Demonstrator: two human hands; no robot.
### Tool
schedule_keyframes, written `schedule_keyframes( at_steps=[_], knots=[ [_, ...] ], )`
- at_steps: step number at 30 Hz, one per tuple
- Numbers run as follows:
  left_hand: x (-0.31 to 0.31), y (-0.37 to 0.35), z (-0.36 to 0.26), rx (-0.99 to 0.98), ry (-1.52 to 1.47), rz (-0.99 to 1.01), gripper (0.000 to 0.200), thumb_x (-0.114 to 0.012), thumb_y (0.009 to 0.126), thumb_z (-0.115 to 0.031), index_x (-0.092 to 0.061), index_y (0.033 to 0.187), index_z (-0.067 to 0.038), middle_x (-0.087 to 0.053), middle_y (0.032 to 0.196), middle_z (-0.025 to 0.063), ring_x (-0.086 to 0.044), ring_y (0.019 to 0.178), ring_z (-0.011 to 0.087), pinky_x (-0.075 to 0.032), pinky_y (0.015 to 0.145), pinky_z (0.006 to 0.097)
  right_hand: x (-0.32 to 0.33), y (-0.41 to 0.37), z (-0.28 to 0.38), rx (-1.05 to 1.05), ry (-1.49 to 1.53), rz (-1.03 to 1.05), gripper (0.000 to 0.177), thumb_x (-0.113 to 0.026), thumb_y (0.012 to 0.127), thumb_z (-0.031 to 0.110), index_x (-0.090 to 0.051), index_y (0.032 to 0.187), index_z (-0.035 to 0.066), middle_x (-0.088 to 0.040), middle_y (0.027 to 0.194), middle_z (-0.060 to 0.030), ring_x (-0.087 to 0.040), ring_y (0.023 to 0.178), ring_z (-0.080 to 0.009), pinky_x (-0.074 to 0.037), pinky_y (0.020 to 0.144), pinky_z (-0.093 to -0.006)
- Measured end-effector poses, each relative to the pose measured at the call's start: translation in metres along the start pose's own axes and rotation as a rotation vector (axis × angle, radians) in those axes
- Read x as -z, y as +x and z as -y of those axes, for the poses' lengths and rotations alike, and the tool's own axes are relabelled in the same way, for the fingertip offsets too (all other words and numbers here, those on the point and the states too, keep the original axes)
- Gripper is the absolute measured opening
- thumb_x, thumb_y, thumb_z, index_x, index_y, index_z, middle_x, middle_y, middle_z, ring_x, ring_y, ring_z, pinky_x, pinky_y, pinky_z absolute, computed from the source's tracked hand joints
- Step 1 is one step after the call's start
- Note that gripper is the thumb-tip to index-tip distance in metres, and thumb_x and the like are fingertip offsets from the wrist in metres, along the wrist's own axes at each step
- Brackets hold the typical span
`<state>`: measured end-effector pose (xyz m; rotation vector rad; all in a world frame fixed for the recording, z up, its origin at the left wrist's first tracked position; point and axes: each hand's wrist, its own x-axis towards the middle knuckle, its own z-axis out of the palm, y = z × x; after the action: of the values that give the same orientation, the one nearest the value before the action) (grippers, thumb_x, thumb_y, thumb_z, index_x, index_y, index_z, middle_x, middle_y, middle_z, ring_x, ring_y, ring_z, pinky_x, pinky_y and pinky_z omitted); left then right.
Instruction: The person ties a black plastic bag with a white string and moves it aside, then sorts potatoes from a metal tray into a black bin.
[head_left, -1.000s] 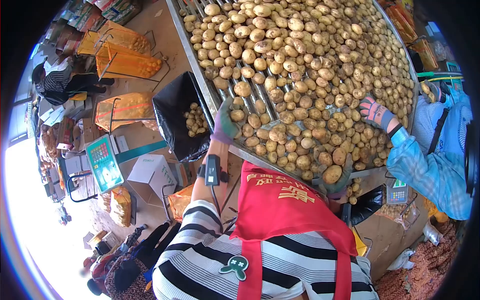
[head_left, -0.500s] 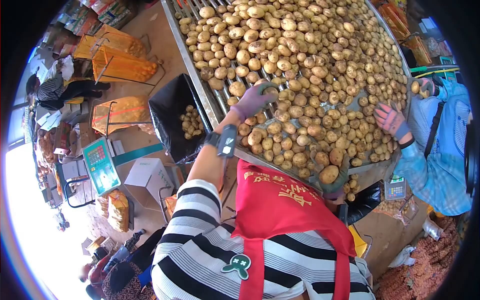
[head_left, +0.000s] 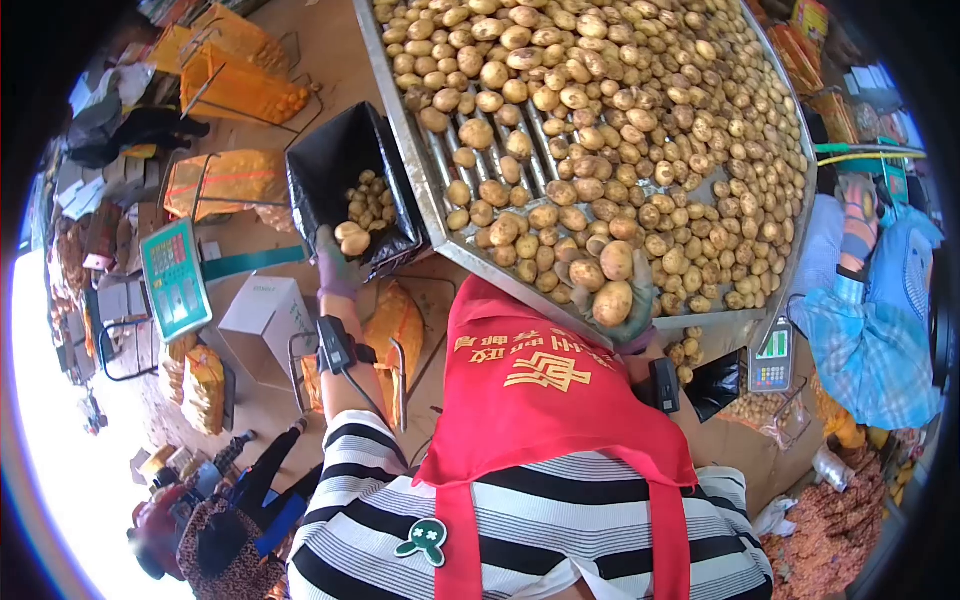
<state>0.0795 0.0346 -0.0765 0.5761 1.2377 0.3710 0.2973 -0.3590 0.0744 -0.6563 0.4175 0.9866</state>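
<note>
My left hand (head_left: 337, 268), in a purple and grey glove, is over the near edge of a black-lined bin (head_left: 335, 150). Its fingers are closed round a pale potato (head_left: 353, 239), and several potatoes lie in the bin beyond it. At the near edge of the metal sorting table (head_left: 500, 272), my right hand (head_left: 637, 312) wears a grey-green glove. It is wrapped round potatoes, with one (head_left: 612, 303) in front and another (head_left: 617, 261) just beyond. Potatoes are spread thickly over the table, and bare rollers show near its left side.
A co-worker's gloved hand (head_left: 860, 215) is at the right, off the potatoes. A green scale (head_left: 176, 278) and a white box (head_left: 268, 318) stand at the left. Orange mesh bags (head_left: 230, 185) are behind them. A smaller scale (head_left: 770, 360) is below the table's right corner.
My left hand has moved from the rollers to the black-lined bin. My right hand has shifted left along the table edge with its potatoes. The co-worker's hand has left the table.
</note>
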Motion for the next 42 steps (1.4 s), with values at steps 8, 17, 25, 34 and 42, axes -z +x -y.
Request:
schedule_keyframes(
  at_steps=[8,17,25,34,42],
  knots=[
    [-0.127,-0.223,0.078,0.452,-0.441,0.614,0.056,-0.053,0.090,-0.058,-0.052,0.123,-0.012,-0.058,0.121,0.0072,-0.057,0.110,0.0290,-0.046,0.096,0.0436,-0.038,0.036,-0.076,0.174,-1.025,0.238,0.046,-0.072,0.081,0.032,-0.058,0.114,0.004,-0.058,0.111,-0.0089,-0.056,0.106,-0.0199,-0.045,0.093,-0.0332],
    [0.085,-0.216,0.133,-0.054,-0.671,0.358,0.072,-0.047,0.083,-0.067,-0.050,0.129,-0.013,-0.056,0.122,0.0126,-0.053,0.111,0.0303,-0.043,0.096,0.0505,-0.064,0.030,-0.149,0.195,-1.442,0.869,0.067,-0.074,0.080,0.031,-0.045,0.135,0.004,-0.051,0.129,-0.0193,-0.049,0.122,-0.0305,-0.037,0.107,-0.0401],
    [0.210,-0.145,0.143,0.009,-0.059,-0.694,0.051,-0.060,0.084,-0.047,-0.060,0.118,-0.009,-0.061,0.105,0.0067,-0.057,0.095,0.0187,-0.048,0.078,0.0355,-0.023,0.032,-0.100,-0.121,-1.213,0.417,0.042,-0.068,0.088,0.019,-0.054,0.123,0.000,-0.063,0.106,-0.0080,-0.059,0.098,-0.0133,-0.048,0.091,-0.0278],
    [-0.200,-0.054,0.029,-1.166,1.147,0.260,0.046,-0.069,0.080,-0.022,-0.059,0.124,-0.014,-0.055,0.127,0.0127,-0.052,0.118,0.0325,-0.042,0.101,0.0401,0.027,0.012,-0.046,0.169,-1.100,0.157,0.032,-0.062,0.089,0.012,-0.056,0.117,-0.001,-0.061,0.109,-0.0125,-0.057,0.106,-0.0202,-0.045,0.094,-0.0314],
    [-0.284,-0.048,0.050,-0.652,1.565,0.281,0.055,-0.065,0.084,-0.040,-0.051,0.132,-0.018,-0.042,0.139,0.0181,-0.058,0.111,0.0359,-0.049,0.095,0.0429,0.057,0.000,-0.008,0.237,-0.877,0.052,0.038,-0.049,0.096,0.024,-0.052,0.125,-0.001,-0.061,0.112,-0.0076,-0.060,0.099,-0.0148,-0.049,0.083,-0.0280]
  ],
)
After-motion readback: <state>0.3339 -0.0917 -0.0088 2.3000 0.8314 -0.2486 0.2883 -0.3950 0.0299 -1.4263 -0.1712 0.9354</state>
